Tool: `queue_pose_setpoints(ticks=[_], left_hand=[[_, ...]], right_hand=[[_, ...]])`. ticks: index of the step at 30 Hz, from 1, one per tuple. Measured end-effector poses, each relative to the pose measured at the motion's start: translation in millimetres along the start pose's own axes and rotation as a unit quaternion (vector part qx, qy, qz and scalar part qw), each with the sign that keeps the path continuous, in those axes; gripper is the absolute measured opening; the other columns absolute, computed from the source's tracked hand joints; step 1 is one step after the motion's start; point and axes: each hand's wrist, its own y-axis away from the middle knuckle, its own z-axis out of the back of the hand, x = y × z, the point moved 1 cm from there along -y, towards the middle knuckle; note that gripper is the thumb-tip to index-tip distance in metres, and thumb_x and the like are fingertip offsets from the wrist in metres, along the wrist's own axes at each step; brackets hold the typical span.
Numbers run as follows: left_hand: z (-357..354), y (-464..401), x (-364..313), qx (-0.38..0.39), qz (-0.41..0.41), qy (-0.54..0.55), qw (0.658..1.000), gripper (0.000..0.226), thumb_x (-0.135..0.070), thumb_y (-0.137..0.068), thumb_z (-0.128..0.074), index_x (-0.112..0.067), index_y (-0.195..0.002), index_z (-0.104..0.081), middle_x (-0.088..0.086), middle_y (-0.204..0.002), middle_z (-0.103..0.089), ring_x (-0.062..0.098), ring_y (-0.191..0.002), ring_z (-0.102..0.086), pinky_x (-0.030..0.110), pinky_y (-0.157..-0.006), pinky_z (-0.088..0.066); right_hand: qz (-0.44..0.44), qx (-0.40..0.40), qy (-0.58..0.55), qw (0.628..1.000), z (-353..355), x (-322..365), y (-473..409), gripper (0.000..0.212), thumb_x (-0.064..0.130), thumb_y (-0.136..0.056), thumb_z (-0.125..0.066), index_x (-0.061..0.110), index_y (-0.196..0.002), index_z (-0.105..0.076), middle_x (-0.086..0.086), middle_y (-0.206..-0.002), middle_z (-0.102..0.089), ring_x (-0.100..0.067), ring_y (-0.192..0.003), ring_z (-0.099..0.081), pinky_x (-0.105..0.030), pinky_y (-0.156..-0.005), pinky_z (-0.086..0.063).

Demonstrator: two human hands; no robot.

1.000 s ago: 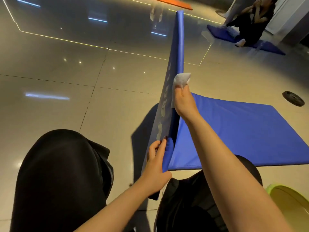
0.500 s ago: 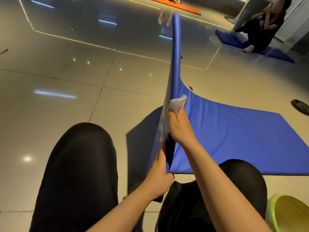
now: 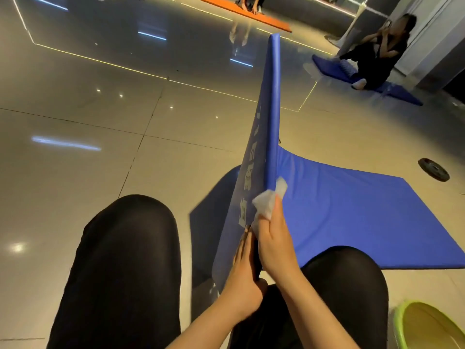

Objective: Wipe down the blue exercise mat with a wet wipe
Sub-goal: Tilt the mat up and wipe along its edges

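Observation:
The blue exercise mat [image 3: 357, 217] lies on the floor to the right, and its left section is folded up on edge, with pale lettering on its outer face. My left hand [image 3: 242, 273] grips that raised section at its near bottom corner. My right hand [image 3: 273, 244] holds a crumpled white wet wipe [image 3: 268, 204] wrapped over the raised edge, just above my left hand. The wipe hides part of my right fingers.
I sit on a glossy tiled floor [image 3: 100, 147], my knees in black [image 3: 125, 273] either side of the mat. A green basin [image 3: 432, 326] stands at bottom right. A dark round disc [image 3: 433, 169] lies at right. A person sits on another blue mat [image 3: 392, 88] far right; an orange mat [image 3: 246, 13] lies farther back.
My right hand has slid the wipe down the raised mat edge toward me, from mid-edge to just above my left hand. My left hand stays on the bottom corner.

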Motion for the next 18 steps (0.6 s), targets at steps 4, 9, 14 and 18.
queue_pose_setpoints(ticks=[4,9,14,18], left_hand=[[-2,-4,-10,-0.016,-0.004,-0.027,0.999,0.091,0.006,-0.084,-0.052,-0.025,-0.156,-0.005,-0.013,-0.16,-0.013,0.004,-0.146,-0.015,0.028,-0.12,-0.019],[2,7,-16,0.033,-0.004,-0.068,0.997,0.101,0.01,-0.088,-0.044,-0.049,-0.138,0.02,-0.022,-0.158,0.014,0.003,-0.147,0.007,0.027,-0.121,-0.005],[3,6,-10,0.009,-0.001,-0.063,0.998,0.107,0.008,-0.086,-0.053,-0.052,-0.138,0.018,-0.022,-0.159,0.009,0.008,-0.149,0.0,0.033,-0.121,-0.015],[11,4,-4,-0.044,0.024,-0.079,0.996,0.096,0.0,-0.088,-0.056,-0.042,-0.15,0.005,-0.014,-0.16,-0.012,0.017,-0.147,-0.019,0.034,-0.117,-0.027]], right_hand=[[-0.031,0.022,-0.023,0.999,8,11,-16,0.045,0.042,-0.105,-0.03,0.022,-0.144,-0.036,0.001,-0.12,-0.058,-0.009,-0.106,-0.059,-0.029,-0.088,-0.053],[0.007,0.018,0.061,0.998,38,49,-129,0.043,0.03,-0.103,-0.034,0.009,-0.14,-0.036,-0.011,-0.113,-0.058,-0.029,-0.101,-0.058,-0.047,-0.088,-0.05],[-0.004,-0.022,0.054,0.998,25,67,-155,0.044,0.026,-0.103,-0.034,0.011,-0.144,-0.031,-0.012,-0.119,-0.056,-0.031,-0.102,-0.057,-0.047,-0.089,-0.05],[0.093,-0.017,0.044,0.995,5,44,-108,0.052,0.031,-0.1,-0.024,0.027,-0.151,-0.013,-0.009,-0.098,-0.058,-0.021,-0.067,-0.053,-0.045,-0.064,-0.051]])
